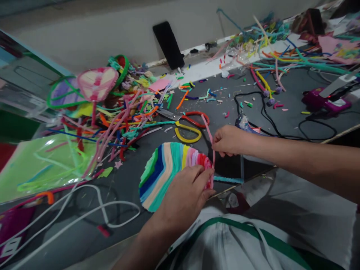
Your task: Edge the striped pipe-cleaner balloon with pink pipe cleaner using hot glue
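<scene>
A round piece covered in striped fuzzy stems [168, 168] lies near the table's front edge, green and blue at its left, pink and red at its right. Across its right part rests my left hand [187, 191], thumb and fingers closed on the pink edge. A thin pink stem [208, 131] runs up from that edge, pinched midway by my right hand [229, 140]. Beyond the round piece lie scissors [188, 137] with one red and one yellow handle. A light blue stem [228, 180] sticks out to the right below my right hand.
Pink and mixed stems [112, 127] pile up at the left, beside a green plastic packet [56, 161] and white cable [120, 202]. A black phone [168, 45] leans on the wall. A purple glue gun [323, 100] and black cord [270, 116] lie at the right.
</scene>
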Motion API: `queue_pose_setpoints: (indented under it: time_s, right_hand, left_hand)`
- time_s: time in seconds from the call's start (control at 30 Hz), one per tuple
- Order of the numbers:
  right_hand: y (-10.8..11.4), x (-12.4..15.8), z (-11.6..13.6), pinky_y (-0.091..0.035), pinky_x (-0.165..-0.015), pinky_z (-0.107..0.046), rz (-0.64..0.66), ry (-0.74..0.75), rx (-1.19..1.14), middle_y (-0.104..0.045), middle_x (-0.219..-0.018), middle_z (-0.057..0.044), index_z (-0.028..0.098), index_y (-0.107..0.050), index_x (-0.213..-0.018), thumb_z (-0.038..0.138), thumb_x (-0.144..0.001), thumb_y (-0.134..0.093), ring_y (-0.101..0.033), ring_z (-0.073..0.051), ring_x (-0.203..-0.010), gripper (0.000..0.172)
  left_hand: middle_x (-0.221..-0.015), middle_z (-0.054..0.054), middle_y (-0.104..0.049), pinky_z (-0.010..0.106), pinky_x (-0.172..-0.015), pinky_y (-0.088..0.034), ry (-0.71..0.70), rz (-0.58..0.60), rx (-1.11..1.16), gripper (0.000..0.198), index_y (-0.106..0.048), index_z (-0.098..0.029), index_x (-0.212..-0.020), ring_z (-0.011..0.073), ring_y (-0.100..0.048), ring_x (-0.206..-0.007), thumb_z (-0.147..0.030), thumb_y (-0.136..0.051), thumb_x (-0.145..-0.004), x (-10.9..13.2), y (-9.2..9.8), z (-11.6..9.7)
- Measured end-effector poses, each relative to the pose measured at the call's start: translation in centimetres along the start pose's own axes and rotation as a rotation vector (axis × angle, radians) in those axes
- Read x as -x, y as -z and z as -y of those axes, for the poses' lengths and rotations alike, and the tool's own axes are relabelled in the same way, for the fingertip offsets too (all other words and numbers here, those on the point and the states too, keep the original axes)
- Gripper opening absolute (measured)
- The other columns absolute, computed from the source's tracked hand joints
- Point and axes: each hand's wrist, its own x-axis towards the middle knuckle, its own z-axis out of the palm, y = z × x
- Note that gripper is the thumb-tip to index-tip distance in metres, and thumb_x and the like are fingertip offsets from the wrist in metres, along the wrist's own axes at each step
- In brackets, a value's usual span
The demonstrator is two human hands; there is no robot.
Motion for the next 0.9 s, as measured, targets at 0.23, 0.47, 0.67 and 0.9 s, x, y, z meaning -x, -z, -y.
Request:
queue_pose_setpoints:
  time_s: [0.23, 0.47, 0.67, 0.9]
  right_hand:
    - [-1.7, -0.8, -1.0, -0.043, -0.033, -0.018, 0.034, 0.107, -0.42, -0.06, -0.052, 0.003, 0.018, -0.048, -0.069, 0.013, -0.073, -0.053, -0.054, -0.009, -0.038, 0.008]
    - [-2.6, -0.6, -0.8, -0.051, -0.04, -0.02, 0.075, 0.115, -0.637, -0.06, -0.049, 0.004, 0.019, -0.044, -0.072, 0.006, -0.075, -0.051, -0.061, -0.012, -0.043, 0.015]
    - [-3.0, -1.0, -1.1, -0.053, -0.04, -0.022, 0.03, 0.143, -0.614, -0.059, -0.047, 0.004, 0.019, -0.045, -0.071, 0.003, -0.073, -0.05, -0.065, -0.016, -0.049, 0.017]
    - [-3.3, -0.9, -0.9, -0.054, -0.04, -0.022, -0.029, 0.179, -0.568, -0.06, -0.049, 0.002, 0.019, -0.047, -0.071, 0.002, -0.072, -0.049, -0.067, -0.018, -0.051, 0.017]
  left_hand:
    - [-0.109, 0.013, -0.059, 0.045, -0.083, -0.05, -0.029, 0.004, -0.046, 0.037, -0.055, -0.016, -0.12, 0.0277, -0.056, -0.098, -0.03, -0.051, -0.086, -0.3, -0.1, 0.0]
    - [-0.108, 0.013, -0.059, 0.044, -0.081, -0.051, -0.059, -0.03, -0.064, 0.035, -0.055, -0.016, -0.119, 0.0276, -0.057, -0.095, -0.029, -0.05, -0.087, -0.3, -0.3, 0.2]
    - [-0.114, 0.015, -0.057, 0.046, -0.088, -0.048, -0.073, -0.088, 0.038, 0.037, -0.048, -0.014, -0.122, 0.0285, -0.054, -0.104, -0.03, -0.049, -0.088, 0.4, -0.6, 0.8]
    - [-0.119, 0.013, -0.054, 0.04, -0.098, -0.043, -0.01, -0.151, 0.188, 0.037, -0.042, -0.015, -0.124, 0.0234, -0.048, -0.114, -0.023, -0.049, -0.088, 1.8, -0.8, 1.5]
